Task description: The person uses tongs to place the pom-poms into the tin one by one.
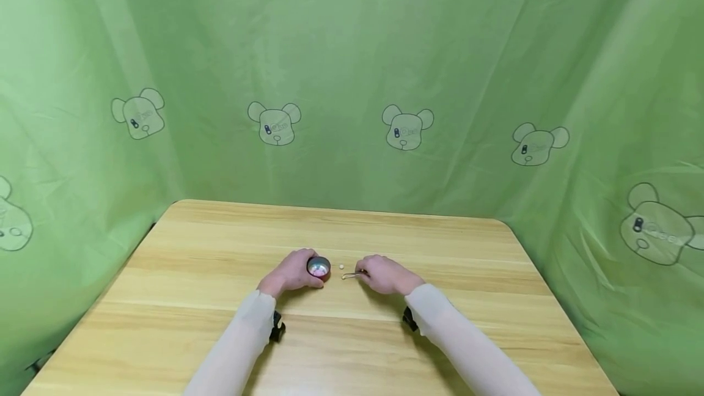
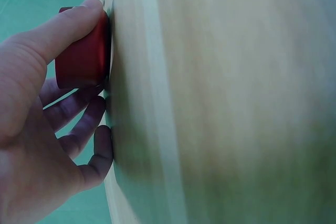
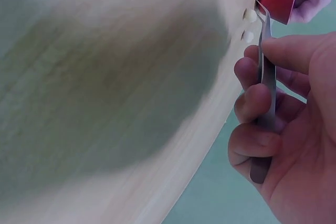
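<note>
My left hand [image 1: 295, 271] holds a small round red tin [image 2: 83, 51] on the wooden table, its thumb on one side and fingers on the other. The tin's open top faces up in the head view, showing a shiny inside with some pink in it. Metal tweezers [image 3: 266, 77] lie in the grip of my right hand [image 3: 294, 98], pinched between thumb and fingers. Their bent tips point toward the tin, beside a small pale bead [image 3: 250, 15]. A second pale bead [image 3: 247, 36] lies close by on the table. Whether the tips touch a bead I cannot tell.
The light wooden table [image 1: 352, 347] reaches back to a green curtain [image 1: 341, 66] printed with bear heads. The curtain also hangs along both sides. A black strap device [image 1: 277, 326] sits at the left wrist, another black device [image 1: 409, 319] at the right.
</note>
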`<state>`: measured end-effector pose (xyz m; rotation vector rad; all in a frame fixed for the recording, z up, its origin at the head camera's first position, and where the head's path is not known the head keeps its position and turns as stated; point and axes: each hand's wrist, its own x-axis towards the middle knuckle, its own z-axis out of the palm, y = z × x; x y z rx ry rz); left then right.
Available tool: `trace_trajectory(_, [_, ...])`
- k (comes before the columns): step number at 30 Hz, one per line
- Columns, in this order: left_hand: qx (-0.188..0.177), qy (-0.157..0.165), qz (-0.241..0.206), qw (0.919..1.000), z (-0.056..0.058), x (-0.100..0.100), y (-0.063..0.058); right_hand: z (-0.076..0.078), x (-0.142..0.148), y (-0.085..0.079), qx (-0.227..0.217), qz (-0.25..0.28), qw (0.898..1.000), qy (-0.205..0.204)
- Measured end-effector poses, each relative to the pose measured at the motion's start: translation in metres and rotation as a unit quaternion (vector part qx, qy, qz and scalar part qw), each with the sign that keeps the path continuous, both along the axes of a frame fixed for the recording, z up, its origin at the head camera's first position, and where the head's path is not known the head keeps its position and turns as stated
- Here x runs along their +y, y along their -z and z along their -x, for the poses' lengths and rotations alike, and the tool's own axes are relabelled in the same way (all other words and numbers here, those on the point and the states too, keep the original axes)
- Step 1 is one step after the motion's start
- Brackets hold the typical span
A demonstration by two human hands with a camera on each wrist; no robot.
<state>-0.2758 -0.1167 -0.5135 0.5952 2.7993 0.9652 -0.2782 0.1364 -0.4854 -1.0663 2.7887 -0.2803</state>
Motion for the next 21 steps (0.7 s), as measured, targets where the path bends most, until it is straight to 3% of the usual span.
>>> trace_trajectory(13, [-0.009,-0.001,-0.006,0.9999,-0.0011,0.0011,-0.003,0.0017,0.0002,0.0036,0.0,0.002,1.0,-0.004])
trace_trajectory(21, [-0.007,0.0,-0.006,1.0,-0.0011,0.0001,-0.0025,0.0022,0.0016,0.0039,0.016,0.01,0.999,-0.031])
